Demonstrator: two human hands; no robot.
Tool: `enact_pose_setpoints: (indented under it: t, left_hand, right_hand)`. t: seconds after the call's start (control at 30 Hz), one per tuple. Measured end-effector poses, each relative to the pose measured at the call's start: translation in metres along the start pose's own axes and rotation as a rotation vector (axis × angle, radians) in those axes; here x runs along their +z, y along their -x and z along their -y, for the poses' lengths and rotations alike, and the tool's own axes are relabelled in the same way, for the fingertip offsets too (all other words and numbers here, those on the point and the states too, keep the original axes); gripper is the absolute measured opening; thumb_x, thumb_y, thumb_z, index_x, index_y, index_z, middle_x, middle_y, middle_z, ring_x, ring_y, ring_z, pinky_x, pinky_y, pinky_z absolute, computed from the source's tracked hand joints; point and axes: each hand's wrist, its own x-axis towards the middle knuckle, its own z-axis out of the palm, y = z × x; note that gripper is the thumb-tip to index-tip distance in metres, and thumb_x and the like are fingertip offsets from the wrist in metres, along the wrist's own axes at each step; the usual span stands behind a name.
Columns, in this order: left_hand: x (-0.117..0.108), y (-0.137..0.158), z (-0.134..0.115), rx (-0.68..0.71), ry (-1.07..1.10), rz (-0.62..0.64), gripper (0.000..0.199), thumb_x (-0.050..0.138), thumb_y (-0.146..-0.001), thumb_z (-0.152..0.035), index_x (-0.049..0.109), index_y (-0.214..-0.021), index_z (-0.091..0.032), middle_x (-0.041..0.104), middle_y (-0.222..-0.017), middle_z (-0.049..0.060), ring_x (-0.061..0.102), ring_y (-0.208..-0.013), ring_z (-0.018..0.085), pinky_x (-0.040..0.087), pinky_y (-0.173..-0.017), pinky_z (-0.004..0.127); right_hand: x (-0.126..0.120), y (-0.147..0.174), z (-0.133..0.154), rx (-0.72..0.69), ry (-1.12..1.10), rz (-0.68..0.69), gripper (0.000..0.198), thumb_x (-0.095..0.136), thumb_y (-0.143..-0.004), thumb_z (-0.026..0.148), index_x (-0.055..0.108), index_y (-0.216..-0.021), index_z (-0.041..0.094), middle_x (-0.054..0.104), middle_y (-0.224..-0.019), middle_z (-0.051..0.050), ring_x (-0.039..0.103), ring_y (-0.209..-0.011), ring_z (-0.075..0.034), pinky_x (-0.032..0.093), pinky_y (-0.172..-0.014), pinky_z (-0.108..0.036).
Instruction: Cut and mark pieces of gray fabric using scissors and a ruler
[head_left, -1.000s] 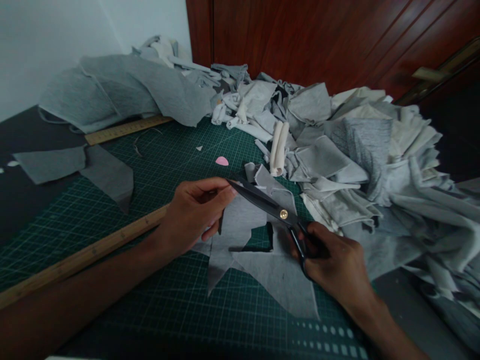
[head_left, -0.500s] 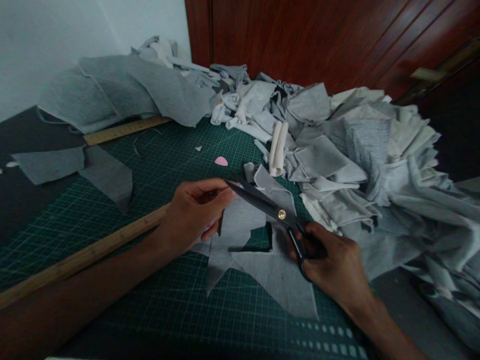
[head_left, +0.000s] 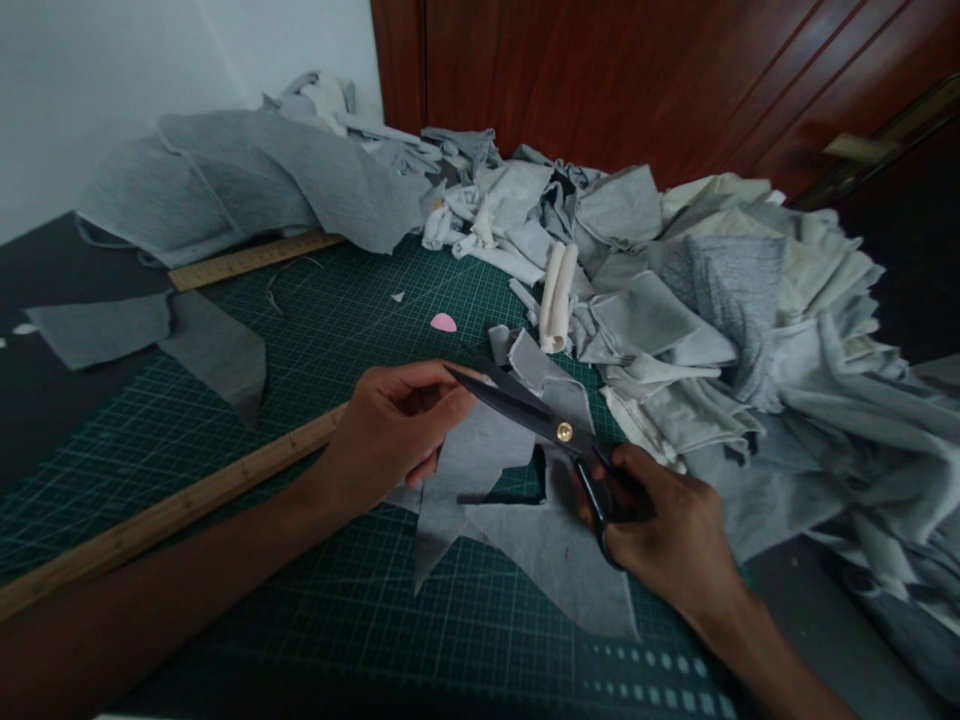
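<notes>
- Scissors [head_left: 517,402]: mid-view, blades slightly apart, tips toward 10 o'clock; clock centred on pivot.
- Right hand [head_left: 667,525]: between 4 and 5, fingers wrapped round scissor handles.
- Grey cloth [head_left: 480,450]: 7 o'clock, on green mat [head_left: 337,320], partly under blades.
- Left hand [head_left: 397,425]: 9 o'clock, thumb and index pinched on cloth edge; blade tip overlaps fingertips, contact can't tell.
- Pink half-disc [head_left: 443,323]: between 10 and 11.
- Fabric heap [head_left: 637,310]: 1–2 o'clock.

The desk [head_left: 45,390] carries a green cutting mat [head_left: 330,620]; on it lie grey fabric [head_left: 562,560], a wooden ruler [head_left: 187,503] and tailor's chalk [head_left: 443,323].
</notes>
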Motion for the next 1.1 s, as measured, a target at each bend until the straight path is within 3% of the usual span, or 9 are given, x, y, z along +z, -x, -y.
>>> enact_pose_setpoints:
  t: [0.5, 0.97, 1.1]
  left_hand:
    - [0.0017, 0.0009, -0.0033, 0.002, -0.079, 0.009, 0.013, 0.073, -0.088, -0.025, 0.072, -0.094, -0.014, 0.051, -0.054, -0.011, 0.037, -0.029, 0.001, 0.031, -0.024, 0.011]
    - [0.0016, -0.0015, -0.0051, 0.009, -0.093, -0.014, 0.012, 0.077, -0.081, -0.024, 0.071, -0.086, -0.015, 0.052, -0.051, -0.012, 0.037, -0.028, 0.001, 0.032, -0.023, 0.011]
    - [0.0027, 0.0006, -0.0083, 0.013, -0.146, -0.005, 0.008, 0.072, -0.085, -0.022, 0.071, -0.087, -0.015, 0.049, -0.049, -0.012, 0.038, -0.028, 0.002, 0.03, -0.024, 0.01]
  right_hand:
    - [-0.0026, -0.0019, 0.0015, -0.008, -0.005, 0.009, 0.003, 0.059, -0.074, 0.018, 0.059, -0.075, 0.021, 0.056, -0.052, 0.009, 0.053, -0.039, -0.008, 0.037, -0.041, -0.017]
    - [-0.0022, -0.0011, 0.0009, 0.0, -0.019, 0.011, 0.004, 0.063, -0.077, 0.021, 0.059, -0.077, 0.021, 0.059, -0.055, 0.007, 0.055, -0.041, -0.009, 0.038, -0.043, -0.019]
    - [-0.0012, 0.0011, -0.0001, 0.027, -0.014, 0.039, 0.007, 0.064, -0.077, 0.023, 0.057, -0.076, 0.022, 0.062, -0.058, 0.005, 0.056, -0.041, -0.01, 0.037, -0.042, -0.02]
